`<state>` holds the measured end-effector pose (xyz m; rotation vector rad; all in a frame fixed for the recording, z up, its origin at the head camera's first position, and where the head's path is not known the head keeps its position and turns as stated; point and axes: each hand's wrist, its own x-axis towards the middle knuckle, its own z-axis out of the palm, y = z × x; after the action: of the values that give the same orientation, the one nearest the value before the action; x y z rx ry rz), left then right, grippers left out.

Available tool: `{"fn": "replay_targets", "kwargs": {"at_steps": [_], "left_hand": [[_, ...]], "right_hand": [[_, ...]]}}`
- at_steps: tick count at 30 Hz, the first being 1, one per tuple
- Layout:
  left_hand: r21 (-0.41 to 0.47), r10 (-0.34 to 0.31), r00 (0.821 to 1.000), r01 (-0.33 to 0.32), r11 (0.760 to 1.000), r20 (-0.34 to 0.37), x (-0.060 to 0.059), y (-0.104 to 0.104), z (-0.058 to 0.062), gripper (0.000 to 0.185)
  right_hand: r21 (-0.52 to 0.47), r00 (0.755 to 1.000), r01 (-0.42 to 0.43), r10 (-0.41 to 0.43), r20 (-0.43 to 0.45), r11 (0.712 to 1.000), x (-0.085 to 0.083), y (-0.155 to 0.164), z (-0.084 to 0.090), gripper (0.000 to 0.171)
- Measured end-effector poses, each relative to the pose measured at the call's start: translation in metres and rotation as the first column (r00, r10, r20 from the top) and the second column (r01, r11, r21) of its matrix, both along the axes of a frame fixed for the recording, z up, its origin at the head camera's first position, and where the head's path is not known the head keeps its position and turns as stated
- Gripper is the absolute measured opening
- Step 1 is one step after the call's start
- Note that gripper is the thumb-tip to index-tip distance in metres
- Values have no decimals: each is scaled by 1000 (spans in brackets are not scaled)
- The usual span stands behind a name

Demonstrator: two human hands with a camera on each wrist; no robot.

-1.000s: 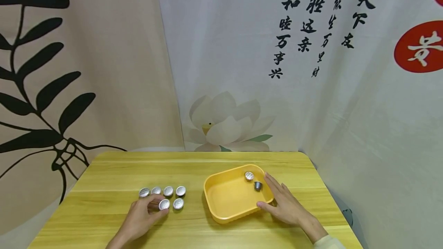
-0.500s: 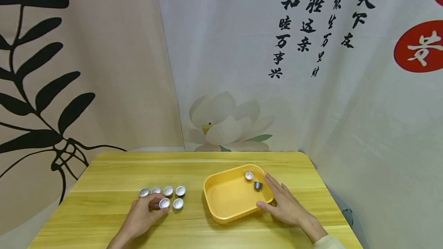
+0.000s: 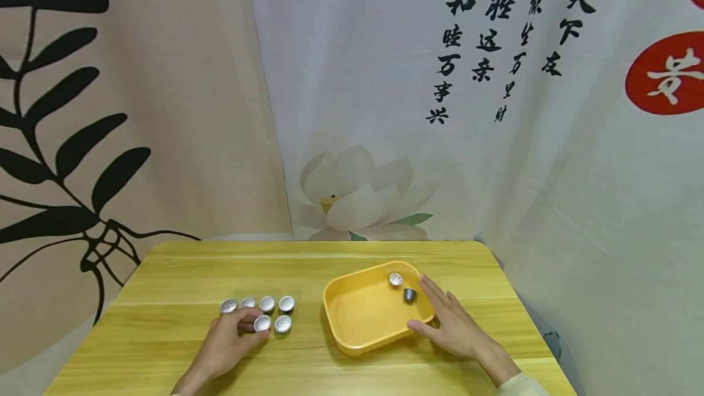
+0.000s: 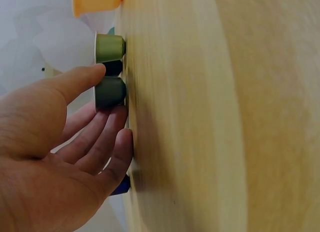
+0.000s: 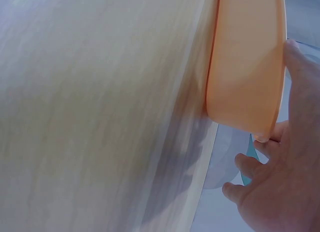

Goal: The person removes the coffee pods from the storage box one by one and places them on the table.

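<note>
Item: coffee capsules (image 3: 258, 311), foil-topped, six in two short rows on the wooden table (image 3: 308, 371). We find them directly ahead of the left hand (image 3: 228, 344), at its fingertips and well apart from the right hand (image 3: 453, 326); the left is plainly the nearer.

Item: nearest capsule (image 3: 261, 323), dark green in the left wrist view (image 4: 110, 92), standing foil up on its narrow end, its axis vertical. We see our thumb on one side and our fingers curled in on the other, touching it; whether the pinch is fully closed we cannot tell for certain, but it reads as a grip.

Item: yellow tray (image 3: 352, 338), to the right of the left hand. Our right hand lies along its right wall, fingers straight, thumb on the near rim, bracing and not clasping.

Item: two capsules in the tray, one foil up (image 3: 395, 279), one dark and tipped (image 3: 409, 295), just off our right fingertips.
</note>
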<state>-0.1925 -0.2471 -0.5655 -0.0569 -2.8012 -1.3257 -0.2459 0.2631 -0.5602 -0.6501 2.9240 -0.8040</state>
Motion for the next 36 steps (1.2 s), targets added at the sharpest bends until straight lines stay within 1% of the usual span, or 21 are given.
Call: {"fn": "replay_targets", "kwargs": {"at_steps": [8, 16, 20, 25, 28, 30, 33, 36], "left_hand": [[-4, -6, 1000, 6, 1000, -20, 0, 1, 0, 34], [-13, 3, 1000, -3, 1000, -7, -1, 2, 1, 36], [-4, 8, 1000, -8, 1000, -5, 0, 2, 0, 38], [-19, 19, 1000, -19, 1000, 4, 2, 0, 1, 45], [-56, 38, 998, -35, 998, 48, 6, -3, 2, 55], [-69, 38, 996, -32, 997, 87, 8, -7, 5, 62], [-64, 29, 988, -20, 998, 149, 12, -12, 12, 69], [-42, 5, 982, 3, 999, 191, 16, -18, 22, 66]], "right_hand": [[-5, 1000, -1, 1, 10, 1000, 0, 0, 2, 105], [-1, 1000, -3, 3, 12, 1000, 1, -1, 3, 104], [5, 1000, -3, 3, 11, 1000, 0, -1, 2, 104], [-4, 1000, -2, 2, 11, 1000, 0, -1, 1, 103], [-11, 1000, -6, 6, 14, 1000, 1, -1, 1, 103], [-15, 1000, -7, 7, 14, 1000, 2, -2, 1, 103], [-14, 1000, -4, 4, 10, 1000, 2, -2, 1, 103], [-12, 1000, 1, -1, 3, 1000, 2, -2, 2, 103]]}}
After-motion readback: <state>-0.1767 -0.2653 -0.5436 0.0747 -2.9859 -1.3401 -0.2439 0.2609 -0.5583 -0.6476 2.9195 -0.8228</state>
